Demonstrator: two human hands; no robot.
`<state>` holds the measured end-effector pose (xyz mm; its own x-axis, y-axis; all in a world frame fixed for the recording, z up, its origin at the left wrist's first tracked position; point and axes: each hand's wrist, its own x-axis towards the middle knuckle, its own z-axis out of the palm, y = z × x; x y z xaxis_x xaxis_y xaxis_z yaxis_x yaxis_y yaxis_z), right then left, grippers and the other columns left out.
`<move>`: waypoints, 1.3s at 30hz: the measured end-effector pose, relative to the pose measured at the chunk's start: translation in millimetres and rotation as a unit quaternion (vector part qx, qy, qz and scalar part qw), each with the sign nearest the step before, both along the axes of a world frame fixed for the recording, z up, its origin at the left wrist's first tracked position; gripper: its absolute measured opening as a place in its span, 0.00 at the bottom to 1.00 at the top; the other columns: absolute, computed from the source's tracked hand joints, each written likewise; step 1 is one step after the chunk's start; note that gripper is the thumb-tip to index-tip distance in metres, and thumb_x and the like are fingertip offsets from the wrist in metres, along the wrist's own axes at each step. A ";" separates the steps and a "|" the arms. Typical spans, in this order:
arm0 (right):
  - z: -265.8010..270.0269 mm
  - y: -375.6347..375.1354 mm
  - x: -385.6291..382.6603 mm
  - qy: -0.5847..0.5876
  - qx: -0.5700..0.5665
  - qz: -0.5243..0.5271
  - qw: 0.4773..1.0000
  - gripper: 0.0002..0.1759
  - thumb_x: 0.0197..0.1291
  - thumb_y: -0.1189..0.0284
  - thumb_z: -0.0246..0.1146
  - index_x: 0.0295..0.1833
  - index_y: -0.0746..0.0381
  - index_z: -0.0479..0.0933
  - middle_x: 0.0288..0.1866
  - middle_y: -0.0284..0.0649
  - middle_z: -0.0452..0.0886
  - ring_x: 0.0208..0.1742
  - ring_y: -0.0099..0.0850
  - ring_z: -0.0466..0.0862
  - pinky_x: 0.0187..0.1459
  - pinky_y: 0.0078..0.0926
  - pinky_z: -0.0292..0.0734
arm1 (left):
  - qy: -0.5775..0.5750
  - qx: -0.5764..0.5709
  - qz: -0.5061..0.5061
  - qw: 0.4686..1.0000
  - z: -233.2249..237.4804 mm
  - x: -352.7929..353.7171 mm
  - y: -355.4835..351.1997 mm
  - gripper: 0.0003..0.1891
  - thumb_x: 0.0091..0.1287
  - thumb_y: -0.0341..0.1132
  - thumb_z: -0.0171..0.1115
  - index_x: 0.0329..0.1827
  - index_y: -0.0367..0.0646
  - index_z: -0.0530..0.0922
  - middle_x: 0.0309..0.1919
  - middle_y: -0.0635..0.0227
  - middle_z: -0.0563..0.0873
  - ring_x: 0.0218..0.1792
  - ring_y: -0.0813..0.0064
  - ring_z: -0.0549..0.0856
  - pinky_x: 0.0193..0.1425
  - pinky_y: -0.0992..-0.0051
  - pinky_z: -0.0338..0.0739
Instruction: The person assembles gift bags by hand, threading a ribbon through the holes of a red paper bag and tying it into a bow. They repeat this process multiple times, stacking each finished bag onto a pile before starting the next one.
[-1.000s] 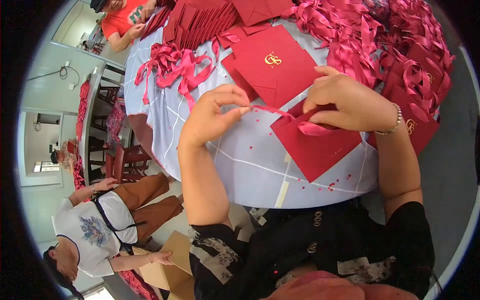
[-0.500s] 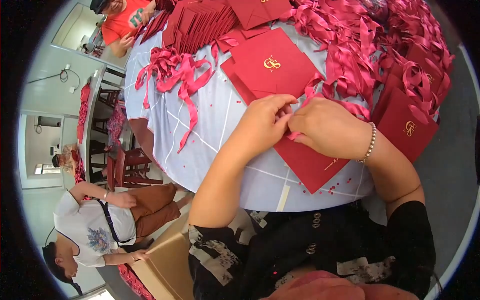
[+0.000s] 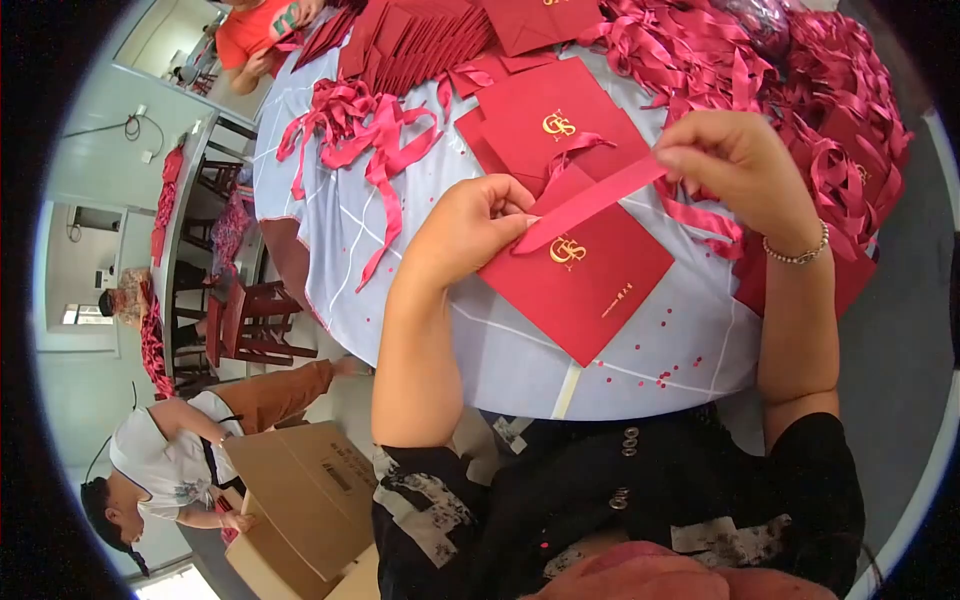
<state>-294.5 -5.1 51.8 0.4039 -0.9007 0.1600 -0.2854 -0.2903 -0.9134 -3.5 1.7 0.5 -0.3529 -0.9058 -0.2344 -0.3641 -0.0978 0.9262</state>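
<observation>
A pink-red ribbon [image 3: 597, 203] is stretched between my two hands, slanting up to the right. My left hand [image 3: 478, 228] pinches its lower end between thumb and fingers. The upper end is pinched by my right hand [image 3: 735, 172], which wears a beaded bracelet. Under the ribbon lies a red paper gift bag [image 3: 600, 290] with a gold monogram, flat on the cloth near the table's front edge. Just behind it rests another red bag [image 3: 545, 105] with the same monogram, a loop of ribbon over its lower part.
Stacked red envelope-like bags [image 3: 420, 45] fill the back of the table. Ribboned bags are heaped [image 3: 830, 130] at the right, and loose ribbons [image 3: 365, 140] lie at the left. Red dots dot the tablecloth [image 3: 690, 345]. One person handles a cardboard box [image 3: 310, 480]; another stands across the table.
My hands have moved apart, the right one up and rightward, drawing the ribbon straight. The front bag's monogram now shows. At lower left, the cardboard box has been raised or tipped into view.
</observation>
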 end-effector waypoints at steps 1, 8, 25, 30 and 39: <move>-1.4 -2.4 -3.1 -0.041 0.006 -0.014 0.999 0.06 0.65 0.75 0.64 0.39 0.67 0.83 0.28 0.29 0.80 0.27 0.15 0.77 0.30 0.13 0.72 | 0.000 -0.002 0.004 1.000 0.2 1.7 -0.6 0.05 0.63 0.24 0.65 0.40 0.34 0.81 0.28 0.73 0.83 0.29 0.87 0.79 0.33 0.83 0.74; -19.3 -13.7 3.4 -0.230 0.020 -0.122 0.965 0.07 0.67 0.74 0.65 0.46 0.65 0.82 0.36 0.28 0.83 0.34 0.14 0.78 0.37 0.10 0.73 | 0.032 0.003 -0.026 0.999 -4.8 2.1 -2.4 0.05 0.65 0.25 0.64 0.41 0.35 0.79 0.27 0.74 0.82 0.29 0.87 0.78 0.34 0.84 0.72; -40.5 1.9 34.8 0.056 0.101 0.052 0.992 0.15 0.67 0.80 0.59 0.58 0.67 0.73 0.28 0.30 0.80 0.28 0.14 0.76 0.28 0.15 0.70 | 0.006 -0.001 -0.021 1.000 -5.0 -21.7 4.6 0.08 0.61 0.30 0.72 0.35 0.38 0.79 0.23 0.79 0.79 0.26 0.90 0.73 0.30 0.83 0.68; -45.2 7.8 44.6 0.050 0.074 0.017 0.996 0.05 0.64 0.80 0.63 0.44 0.68 0.79 0.27 0.32 0.80 0.28 0.14 0.75 0.29 0.16 0.70 | 0.013 -0.046 -0.027 0.998 -2.5 -23.9 9.4 0.06 0.65 0.26 0.68 0.43 0.38 0.81 0.31 0.81 0.82 0.32 0.91 0.77 0.36 0.85 0.73; -58.8 10.4 53.2 0.073 -0.101 -0.021 0.992 0.05 0.60 0.77 0.66 0.39 0.68 0.81 0.28 0.40 0.81 0.27 0.21 0.76 0.30 0.23 0.73 | -0.070 -0.139 -0.019 0.988 -3.5 -30.8 12.5 0.06 0.65 0.28 0.68 0.41 0.37 0.81 0.29 0.75 0.84 0.30 0.89 0.77 0.35 0.82 0.73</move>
<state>-241.2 5.3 -7.0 0.3990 -0.8724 0.2825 -0.4256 -0.4490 -0.7857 -34.3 14.2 -3.0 -0.3699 -0.9287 -0.0272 -0.4884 0.1695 0.8560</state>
